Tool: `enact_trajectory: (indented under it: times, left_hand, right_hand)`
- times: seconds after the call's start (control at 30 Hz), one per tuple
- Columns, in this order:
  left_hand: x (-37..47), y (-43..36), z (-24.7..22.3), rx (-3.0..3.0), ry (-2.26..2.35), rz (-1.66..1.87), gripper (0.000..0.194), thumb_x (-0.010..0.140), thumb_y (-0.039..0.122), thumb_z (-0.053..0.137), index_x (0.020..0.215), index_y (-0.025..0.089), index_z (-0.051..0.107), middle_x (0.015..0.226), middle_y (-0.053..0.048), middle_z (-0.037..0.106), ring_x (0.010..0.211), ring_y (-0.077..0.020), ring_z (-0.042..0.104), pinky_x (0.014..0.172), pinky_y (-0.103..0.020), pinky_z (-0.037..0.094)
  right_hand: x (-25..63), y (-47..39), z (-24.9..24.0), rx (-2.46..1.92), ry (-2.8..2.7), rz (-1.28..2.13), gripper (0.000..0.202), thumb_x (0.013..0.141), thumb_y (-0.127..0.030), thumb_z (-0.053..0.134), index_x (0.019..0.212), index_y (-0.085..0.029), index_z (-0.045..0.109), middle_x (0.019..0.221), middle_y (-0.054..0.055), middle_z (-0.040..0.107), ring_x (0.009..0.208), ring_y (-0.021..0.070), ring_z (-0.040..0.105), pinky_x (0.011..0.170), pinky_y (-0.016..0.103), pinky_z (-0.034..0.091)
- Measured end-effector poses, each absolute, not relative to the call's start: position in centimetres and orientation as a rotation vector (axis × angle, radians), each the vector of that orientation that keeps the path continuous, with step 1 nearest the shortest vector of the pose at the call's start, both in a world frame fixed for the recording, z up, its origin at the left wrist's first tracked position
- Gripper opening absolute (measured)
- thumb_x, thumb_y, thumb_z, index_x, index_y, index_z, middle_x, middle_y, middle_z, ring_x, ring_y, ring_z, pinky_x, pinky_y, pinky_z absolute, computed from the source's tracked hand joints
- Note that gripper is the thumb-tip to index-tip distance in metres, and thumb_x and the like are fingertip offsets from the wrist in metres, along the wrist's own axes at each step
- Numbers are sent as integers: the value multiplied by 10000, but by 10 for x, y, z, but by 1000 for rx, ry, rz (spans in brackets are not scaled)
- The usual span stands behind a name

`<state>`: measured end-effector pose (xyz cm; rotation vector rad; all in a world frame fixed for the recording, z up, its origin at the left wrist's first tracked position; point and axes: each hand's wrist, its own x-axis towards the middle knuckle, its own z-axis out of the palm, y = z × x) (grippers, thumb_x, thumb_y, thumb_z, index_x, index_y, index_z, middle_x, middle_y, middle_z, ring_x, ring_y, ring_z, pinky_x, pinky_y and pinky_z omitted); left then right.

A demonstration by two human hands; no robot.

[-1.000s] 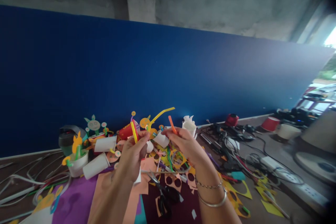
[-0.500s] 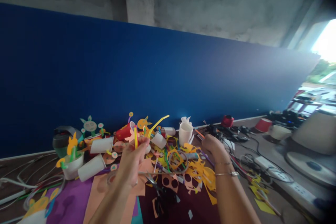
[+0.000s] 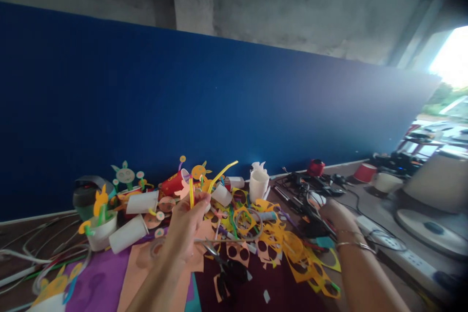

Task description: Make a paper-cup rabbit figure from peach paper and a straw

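My left hand (image 3: 190, 214) is closed around bent yellow drinking straws (image 3: 221, 176); one rises straight from the fist and another slants up to the right. On the right, my right hand (image 3: 334, 217) reaches down beside dark cables, with its fingers turned away and hidden, so I cannot see what they hold. Between the hands lie yellow paper scraps (image 3: 292, 246) with round holes cut out. Black-handled scissors (image 3: 228, 270) rest on dark maroon paper (image 3: 278, 297). A white paper cup (image 3: 259, 186) stands upright behind the scraps.
Paper cups with paper animal faces stand at left, one white cup (image 3: 127, 234) on its side. A power strip (image 3: 405, 253) and tangled cables lie to the right, near a grey lamp-like object (image 3: 437, 183). A blue panel (image 3: 219, 102) closes off the back.
My right hand has moved right, away from the scrap pile toward the cables. The orange stick by its fingers no longer shows. My left hand keeps the straws and has barely shifted.
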<state>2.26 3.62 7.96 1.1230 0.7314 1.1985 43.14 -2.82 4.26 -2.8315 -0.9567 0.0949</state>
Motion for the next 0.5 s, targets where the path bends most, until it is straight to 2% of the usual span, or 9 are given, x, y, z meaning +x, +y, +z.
enact_trajectory:
  times: [0.07,0.23,0.5]
  left_hand:
    - [23,35,81,1114,737,1197,172,776,312,637,772,155,568,432,122,212,433,-39,98,415,-189,106]
    - [23,34,83,1114,751,1214,197,769,334,644,759,153,566,438,125,195,432,-38,87,415,-195,92]
    - [27,29,85,1141,796,1180,247,719,376,682,743,151,585,416,119,225,426,-37,114,415,-189,89]
  right_hand:
    - [434,-29,36,-2867,-924,175,194,625,-171,616,771,-223,733,831,144,716,787,312,684,623,377,501]
    - [445,-23,27,-2929,-837,317,132,620,-181,622,704,-194,722,872,161,711,843,343,679,617,378,501]
    - [461,-12,10,-2956,-770,318,157,600,-109,626,722,-128,723,937,211,699,964,377,645,658,401,510]
